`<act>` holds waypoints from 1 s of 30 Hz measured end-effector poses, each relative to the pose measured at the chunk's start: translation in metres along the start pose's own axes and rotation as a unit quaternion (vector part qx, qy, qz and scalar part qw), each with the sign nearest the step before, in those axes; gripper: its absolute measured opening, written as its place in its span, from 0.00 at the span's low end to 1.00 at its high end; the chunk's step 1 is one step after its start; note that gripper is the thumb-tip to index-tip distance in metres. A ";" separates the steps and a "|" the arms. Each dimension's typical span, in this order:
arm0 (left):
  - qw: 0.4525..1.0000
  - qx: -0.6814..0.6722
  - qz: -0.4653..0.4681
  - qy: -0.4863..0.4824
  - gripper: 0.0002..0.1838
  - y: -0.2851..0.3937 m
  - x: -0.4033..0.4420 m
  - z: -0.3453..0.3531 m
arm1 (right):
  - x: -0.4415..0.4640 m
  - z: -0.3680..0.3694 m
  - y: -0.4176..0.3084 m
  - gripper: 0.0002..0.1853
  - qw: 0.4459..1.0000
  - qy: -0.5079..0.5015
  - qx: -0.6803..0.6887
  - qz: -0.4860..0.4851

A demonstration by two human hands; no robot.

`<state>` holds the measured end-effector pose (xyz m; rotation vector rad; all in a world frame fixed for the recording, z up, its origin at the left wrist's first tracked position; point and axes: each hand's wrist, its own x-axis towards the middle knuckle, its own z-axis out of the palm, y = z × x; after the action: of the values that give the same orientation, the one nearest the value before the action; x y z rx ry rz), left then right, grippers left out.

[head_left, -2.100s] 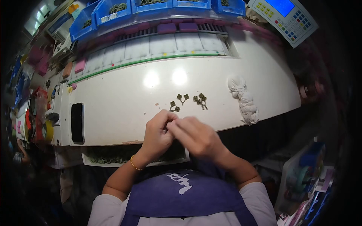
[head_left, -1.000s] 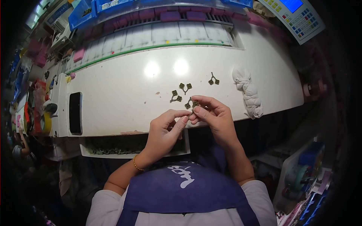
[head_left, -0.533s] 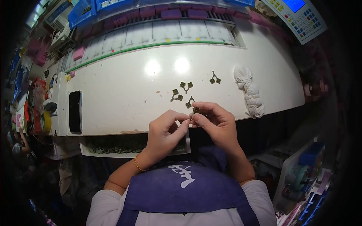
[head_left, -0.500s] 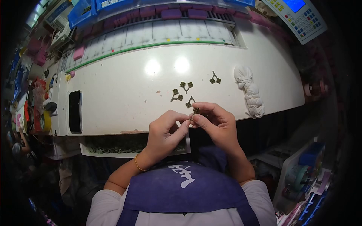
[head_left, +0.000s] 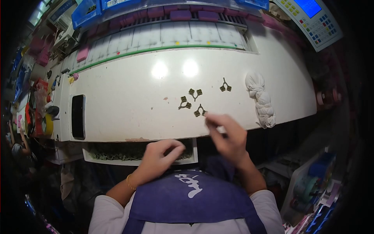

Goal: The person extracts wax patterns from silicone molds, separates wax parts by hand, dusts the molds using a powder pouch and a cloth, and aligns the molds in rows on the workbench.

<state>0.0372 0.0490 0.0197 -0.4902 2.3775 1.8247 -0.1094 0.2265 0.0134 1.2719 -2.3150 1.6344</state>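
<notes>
Over the drawer of dark green pieces (head_left: 117,151) hovers my left hand (head_left: 161,156), thumb and fingers curled together; what they hold, if anything, cannot be made out. My right hand (head_left: 228,136) is at the table's front edge, fingers pinched and blurred, beside a small dark green forked piece (head_left: 200,110). Whether it grips something is hidden. Further forked pieces with two flower-like ends lie on the white table (head_left: 124,97): one at the middle (head_left: 195,94), one to its lower left (head_left: 184,103), and one farther right (head_left: 225,85).
A phone (head_left: 78,117) lies at the table's left. A twisted white cloth (head_left: 261,99) is on the right. Behind are a green-edged panel (head_left: 156,50), blue bins (head_left: 85,13) and a keypad device (head_left: 311,23). At the far left edge, another person's arm (head_left: 24,142) shows.
My hands have moved apart: the left went down and left over the drawer, the right slightly right and down. The piece formerly between my fingers no longer shows there. The camera view shifted slightly.
</notes>
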 end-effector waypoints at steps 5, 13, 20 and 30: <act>0.973 0.219 0.039 0.066 0.07 -0.011 -0.018 -0.030 | 0.028 0.000 0.024 0.17 0.978 0.068 -0.195 0.024; 0.919 0.266 0.176 0.231 0.13 0.001 0.082 -0.006 | 0.016 0.026 0.017 0.14 0.974 -0.014 -0.228 0.003; 0.918 0.273 0.211 0.199 0.07 -0.005 0.087 -0.014 | 0.016 0.023 0.010 0.14 0.979 -0.021 -0.198 0.034; 0.965 -0.251 0.033 0.062 0.07 0.022 0.043 -0.021 | 0.006 0.020 -0.009 0.10 0.916 -0.094 0.278 0.272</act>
<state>-0.0079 0.0261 0.0336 -0.5869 1.9996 2.5039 -0.0997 0.2059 0.0146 0.9000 -2.5775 2.6044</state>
